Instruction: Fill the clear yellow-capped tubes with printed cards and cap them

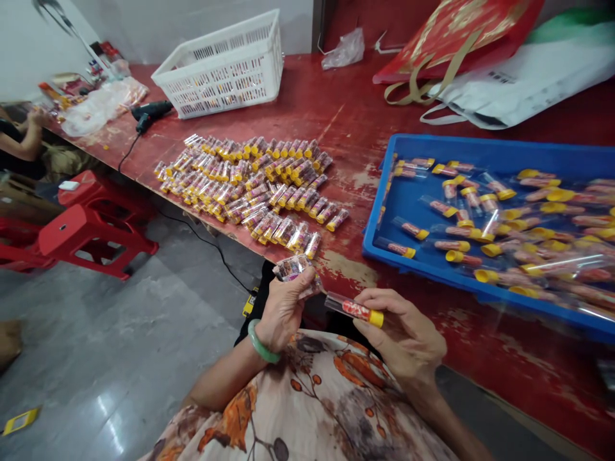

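My right hand (408, 336) is closed round a clear tube (355, 310) with a yellow cap and a red roll inside, held level over my lap. My left hand (284, 310), with a green bangle at the wrist, pinches a small stack of printed labels (294, 267) close to the tube's open end. Both hands hover just off the near edge of the red table (346, 121). Several finished tubes (250, 186) lie in rows on the table to the left. A blue tray (408, 205) on the right holds several more yellow-capped tubes.
A white plastic basket (225, 64) stands at the back, with a black tool (148, 114) and its cable beside it. Red and white bags (480, 57) lie at the back right. Red stools (91, 224) stand on the grey floor at left, near another person's arm (24, 137).
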Available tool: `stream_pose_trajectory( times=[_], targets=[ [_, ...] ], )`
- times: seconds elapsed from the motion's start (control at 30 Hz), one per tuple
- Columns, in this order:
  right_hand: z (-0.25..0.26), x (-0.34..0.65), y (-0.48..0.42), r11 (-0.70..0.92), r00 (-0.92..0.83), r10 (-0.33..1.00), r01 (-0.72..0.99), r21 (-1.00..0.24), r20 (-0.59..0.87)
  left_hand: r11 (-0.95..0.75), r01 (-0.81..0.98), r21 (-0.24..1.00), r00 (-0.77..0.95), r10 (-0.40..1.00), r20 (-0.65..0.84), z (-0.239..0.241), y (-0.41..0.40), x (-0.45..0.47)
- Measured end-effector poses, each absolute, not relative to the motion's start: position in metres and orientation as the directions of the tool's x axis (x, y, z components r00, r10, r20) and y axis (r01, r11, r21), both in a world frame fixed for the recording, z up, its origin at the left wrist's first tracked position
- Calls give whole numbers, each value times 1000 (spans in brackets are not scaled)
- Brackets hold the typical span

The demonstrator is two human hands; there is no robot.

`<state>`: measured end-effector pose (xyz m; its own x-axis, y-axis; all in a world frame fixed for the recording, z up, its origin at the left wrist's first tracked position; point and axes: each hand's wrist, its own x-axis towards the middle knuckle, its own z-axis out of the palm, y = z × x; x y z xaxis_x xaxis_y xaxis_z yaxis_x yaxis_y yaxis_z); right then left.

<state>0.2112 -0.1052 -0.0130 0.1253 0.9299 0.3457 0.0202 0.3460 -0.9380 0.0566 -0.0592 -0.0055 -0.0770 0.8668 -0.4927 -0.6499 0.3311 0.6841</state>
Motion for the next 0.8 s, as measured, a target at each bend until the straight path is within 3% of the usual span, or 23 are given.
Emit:
stream_pose_trajectory(
  times=[0.33,0.57,0.8],
  targets=[
    [-38,214,-106,536,44,814,324,-779,579,434,-707,558,41,813,-581,-5,-62,62],
    [-35,209,-105,660,-91,631,585,-471,770,438,-711,550,52,813,-579,-6,-62,62],
    [-39,205,-105,555,-12,707,630,-544,707,490,-701,518,47,757,-652,-9,-61,59]
  ],
)
